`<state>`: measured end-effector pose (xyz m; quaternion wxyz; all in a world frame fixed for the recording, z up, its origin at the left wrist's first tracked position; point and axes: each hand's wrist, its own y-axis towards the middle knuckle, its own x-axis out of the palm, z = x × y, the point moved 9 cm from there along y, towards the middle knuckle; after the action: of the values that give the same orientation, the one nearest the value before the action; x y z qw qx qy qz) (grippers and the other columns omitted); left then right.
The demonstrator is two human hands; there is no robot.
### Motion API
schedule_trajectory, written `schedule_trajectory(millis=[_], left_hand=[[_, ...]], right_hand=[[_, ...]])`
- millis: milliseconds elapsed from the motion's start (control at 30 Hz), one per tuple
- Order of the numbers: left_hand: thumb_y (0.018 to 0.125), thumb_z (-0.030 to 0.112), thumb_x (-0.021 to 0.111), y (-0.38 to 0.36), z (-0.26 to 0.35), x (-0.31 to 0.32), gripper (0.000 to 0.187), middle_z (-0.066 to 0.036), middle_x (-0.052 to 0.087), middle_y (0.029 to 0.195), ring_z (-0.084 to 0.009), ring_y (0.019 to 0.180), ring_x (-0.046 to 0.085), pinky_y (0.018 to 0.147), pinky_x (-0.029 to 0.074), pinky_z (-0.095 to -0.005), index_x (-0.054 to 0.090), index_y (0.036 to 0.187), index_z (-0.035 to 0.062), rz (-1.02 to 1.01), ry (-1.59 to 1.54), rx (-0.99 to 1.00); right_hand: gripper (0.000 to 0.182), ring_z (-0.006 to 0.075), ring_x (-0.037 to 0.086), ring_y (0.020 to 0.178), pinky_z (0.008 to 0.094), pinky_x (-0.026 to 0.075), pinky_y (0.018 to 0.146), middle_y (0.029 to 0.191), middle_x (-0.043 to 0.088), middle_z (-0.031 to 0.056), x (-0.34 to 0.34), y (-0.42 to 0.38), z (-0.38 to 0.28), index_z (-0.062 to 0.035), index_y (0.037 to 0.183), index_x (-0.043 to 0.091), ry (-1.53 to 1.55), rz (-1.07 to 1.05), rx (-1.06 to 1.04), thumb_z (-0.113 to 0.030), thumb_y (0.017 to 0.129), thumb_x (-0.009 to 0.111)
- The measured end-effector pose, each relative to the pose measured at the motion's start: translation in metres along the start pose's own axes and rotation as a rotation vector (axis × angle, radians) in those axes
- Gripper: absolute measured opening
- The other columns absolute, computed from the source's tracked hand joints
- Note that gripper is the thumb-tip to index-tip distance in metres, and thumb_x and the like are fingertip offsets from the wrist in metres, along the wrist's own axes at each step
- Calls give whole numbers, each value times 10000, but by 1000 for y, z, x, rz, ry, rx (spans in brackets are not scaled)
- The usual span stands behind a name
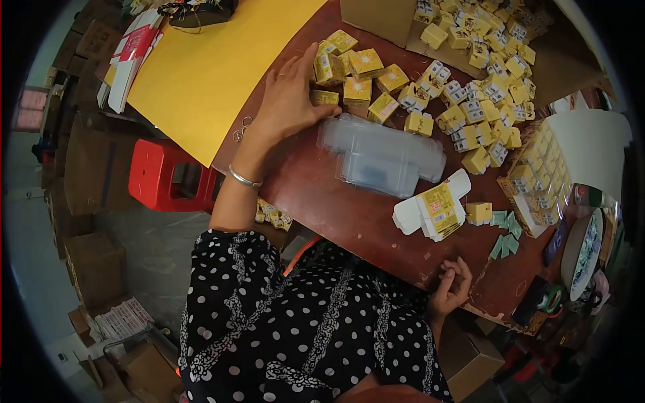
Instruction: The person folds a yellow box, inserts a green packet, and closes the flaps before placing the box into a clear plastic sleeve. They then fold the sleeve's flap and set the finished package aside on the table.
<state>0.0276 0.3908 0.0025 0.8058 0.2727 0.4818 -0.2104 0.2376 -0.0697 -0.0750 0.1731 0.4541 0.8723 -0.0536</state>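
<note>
My left hand (285,97) reaches over the table with thumb and fingers spread, its fingertips at the near side of a group of small yellow boxes (357,91). Just to the right of its thumb lie stacked clear plastic trays (383,154). At the front edge of the table, my right hand (454,289) rests with fingers loosely bent and apart, holding nothing. Beyond it are an unfolded yellow-and-white carton (433,207), one small yellow block (479,213) and several pale green packets (505,235).
A large heap of yellow-and-white blocks (487,101) spreads across the back right. Beside it stands a clear-wrapped carton of blocks (541,174). A yellow sheet (215,60) covers the left side. Scissors (552,300) lie at the right edge; a red stool (153,174) stands below left.
</note>
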Motion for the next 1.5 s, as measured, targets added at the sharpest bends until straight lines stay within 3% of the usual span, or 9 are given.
schedule_trajectory(millis=[367, 467, 533, 633, 767, 967, 1033, 1333, 1500], left_hand=[[705, 267, 884, -18, -32, -23, 1113, -245, 617, 1325, -381, 1238, 597, 1029, 487, -442, 257, 1604, 79, -8, -162, -81], [736, 188, 880, -21, -37, -31, 921, -197, 597, 1377, -392, 1272, 575, 1080, 466, -435, 422, 1523, 51, -29, -195, -47], [762, 353, 857, -20, -41, -28, 724, -197, 643, 1270, -370, 1175, 630, 1012, 509, -433, 607, 1387, 86, -139, -42, -75], [775, 380, 847, -6, -38, -39, 628, -171, 655, 1243, -350, 1163, 636, 1017, 507, -428, 673, 1296, 77, -10, -60, -32], [782, 366, 843, 30, -21, -40, 672, -172, 633, 1288, -341, 1171, 631, 1014, 510, -424, 631, 1365, 108, 23, -103, 29], [690, 363, 893, 74, -7, 8, 899, -178, 320, 1632, -377, 1395, 483, 1111, 464, -442, 524, 1496, 212, -328, -236, 101], [638, 366, 924, 82, 6, 21, 961, -179, 204, 1683, -381, 1457, 409, 1145, 441, -439, 524, 1499, 220, -348, 202, 257], [751, 201, 875, 86, -16, 49, 754, -129, 273, 1660, -346, 1395, 491, 1138, 446, -412, 573, 1442, 219, -391, -240, 182], [773, 114, 859, 81, -18, 37, 702, -56, 365, 1613, -298, 1368, 506, 1138, 448, -395, 587, 1415, 195, -372, -180, 112]], right_hand=[[328, 157, 645, 979, 267, 503, 806, 1110, 678, 99, -2, -1, 3, 39, 1349, 550, 16, -21, 13, -44, 1032, 539], [329, 159, 642, 988, 271, 506, 815, 1115, 677, 101, -2, 0, 2, 39, 1350, 549, 7, -24, 22, -49, 1033, 538], [330, 160, 644, 988, 270, 507, 821, 1118, 677, 100, -1, -1, 4, 37, 1350, 549, 36, -32, 53, -53, 1033, 537], [328, 162, 646, 990, 270, 508, 827, 1120, 678, 100, 0, 0, 3, 33, 1349, 551, 45, -41, 55, -57, 1034, 537], [323, 160, 647, 990, 269, 508, 828, 1121, 678, 100, -1, -1, 1, 29, 1345, 554, 39, -34, 52, -58, 1035, 538], [309, 154, 649, 975, 266, 509, 819, 1113, 682, 105, -2, -1, 4, 28, 1331, 563, 39, -29, 48, -56, 1035, 542], [297, 154, 656, 961, 265, 515, 809, 1106, 687, 108, -2, -1, 3, 30, 1317, 574, 42, -28, 45, -59, 1035, 544], [267, 153, 662, 958, 265, 520, 803, 1093, 699, 117, -2, -2, 5, 34, 1283, 600, 27, -16, 20, -39, 1034, 540], [266, 153, 664, 954, 264, 521, 801, 1089, 701, 118, -2, -1, 1, 35, 1282, 602, 30, -25, 11, -28, 1032, 535]])
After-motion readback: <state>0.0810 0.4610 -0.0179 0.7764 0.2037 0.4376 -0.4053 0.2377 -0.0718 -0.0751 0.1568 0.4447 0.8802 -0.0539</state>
